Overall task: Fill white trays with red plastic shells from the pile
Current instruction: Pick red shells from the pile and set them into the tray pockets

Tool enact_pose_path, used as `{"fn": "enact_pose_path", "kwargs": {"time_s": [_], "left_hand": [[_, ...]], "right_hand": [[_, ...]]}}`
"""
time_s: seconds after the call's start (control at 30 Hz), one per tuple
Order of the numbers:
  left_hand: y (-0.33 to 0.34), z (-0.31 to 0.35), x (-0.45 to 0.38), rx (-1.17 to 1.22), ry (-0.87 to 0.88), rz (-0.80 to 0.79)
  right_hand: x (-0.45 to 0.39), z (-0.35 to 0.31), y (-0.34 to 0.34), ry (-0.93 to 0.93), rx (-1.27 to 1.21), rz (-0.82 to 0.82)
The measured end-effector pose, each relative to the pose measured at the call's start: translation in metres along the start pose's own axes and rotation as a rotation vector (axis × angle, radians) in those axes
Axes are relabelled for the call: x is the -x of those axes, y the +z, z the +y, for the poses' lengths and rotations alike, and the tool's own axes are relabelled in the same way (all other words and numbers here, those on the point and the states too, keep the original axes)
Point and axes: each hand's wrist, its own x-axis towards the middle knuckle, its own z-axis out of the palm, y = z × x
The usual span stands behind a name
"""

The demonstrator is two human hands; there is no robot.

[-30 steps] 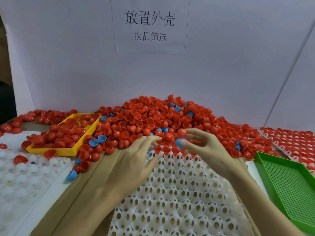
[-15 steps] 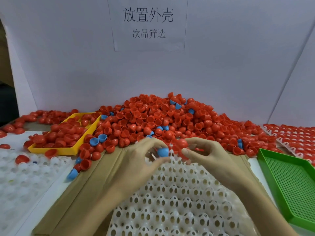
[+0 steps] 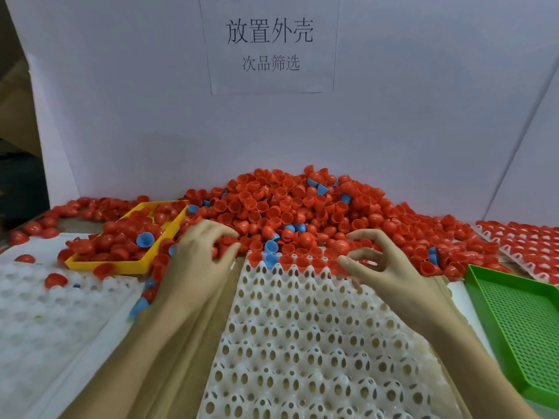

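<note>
Looking down through the head camera, the heap of red hollow plastic half-shells (image 3: 290, 207) rises against the far white wall, with a few blue plastic half-shells (image 3: 270, 246) mixed in. Just near of it lies the white perforated moulded tray (image 3: 302, 328), its pockets bare except along the far edge, where a row of red shells and one blue one sits at the foot of the heap.

The left hand (image 3: 196, 261) rests at the left foot of the heap, fingers curled down among the shells; whether it grips one I cannot tell, since the fingertips are buried. The right hand (image 3: 384, 267) hovers over the tray's far right edge with fingers bent and spread; a small red-and-white bit shows under its fingers, but a firm pinch is not clear.

To the left stand a yellow rectangular plastic bin (image 3: 133, 266) holding more shells and a second white dimpled tray (image 3: 45, 313) with a few strays. To the right lie a green mesh-bottomed plastic tray (image 3: 520, 313) and a far white tray already filled with red shells (image 3: 529, 243).

These shells look thin, light, stiff and smooth, so they should slide and roll easily and may nest into one another. Pinching one by its rim, thumb inside and finger on the dome, seems the surest hold.
</note>
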Motion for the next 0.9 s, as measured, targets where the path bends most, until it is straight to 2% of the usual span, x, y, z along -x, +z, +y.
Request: {"fn": "enact_pose_path", "kwargs": {"time_s": [0.13, 0.3, 0.43, 0.53, 0.67, 0.8, 0.9], "left_hand": [[0.027, 0.042, 0.023, 0.317, 0.065, -0.19], [0.046, 0.068, 0.036, 0.666, -0.107, -0.39], [0.048, 0.073, 0.039, 0.894, -0.227, -0.365], [0.047, 0.074, 0.038, 1.035, -0.335, -0.364], [0.048, 0.073, 0.036, 1.097, -0.404, -0.356], [0.044, 0.068, 0.033, 1.121, -0.381, -0.436], [0.047, 0.071, 0.035, 0.984, -0.282, -0.366]], "right_hand": [[0.001, 0.001, -0.001, -0.02, 0.082, -0.047], [0.003, -0.001, 0.012, -0.107, 0.133, -0.154], [0.005, -0.005, 0.022, -0.167, 0.148, -0.203], [0.007, -0.008, 0.015, -0.103, 0.143, -0.252], [0.008, -0.009, 0.01, -0.104, 0.187, -0.331], [0.006, -0.005, 0.015, -0.138, 0.179, -0.2], [0.007, -0.001, 0.022, -0.187, 0.14, -0.121]]}}
